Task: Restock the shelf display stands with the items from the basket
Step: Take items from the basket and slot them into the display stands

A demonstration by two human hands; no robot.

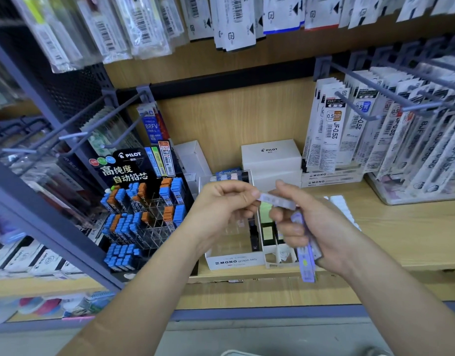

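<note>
Hands meet in mid-air just in front of the shelf (pixel 401 240). The left hand (pixel 221 214) pinches one end of a single lavender case (pixel 276 200) between thumb and curled fingers. The right hand (pixel 321 227) grips a small bundle of spare cases (pixel 307 255), which hang down out of its fist. Its thumb and forefinger close near the far end of the single case, though blur hides whether they touch it.

The lavender case lies nearly level, its long axis running from left fingertips across to the right hand and dipping slightly that way. Directly beneath it sits the white MONO stand (pixel 234 262), whose clear compartments open upward — so the case lies crosswise to the slots it likely belongs in. The left hand hovers over those compartments and is the nearer of the two. Judging from this, the left hand must draw the case clear, tip it end-down and lower it straight in.

The black Pilot stand (pixel 134 176), part-filled with blue and orange cases, stands just left of the MONO stand. No basket is clearly in view.
</note>
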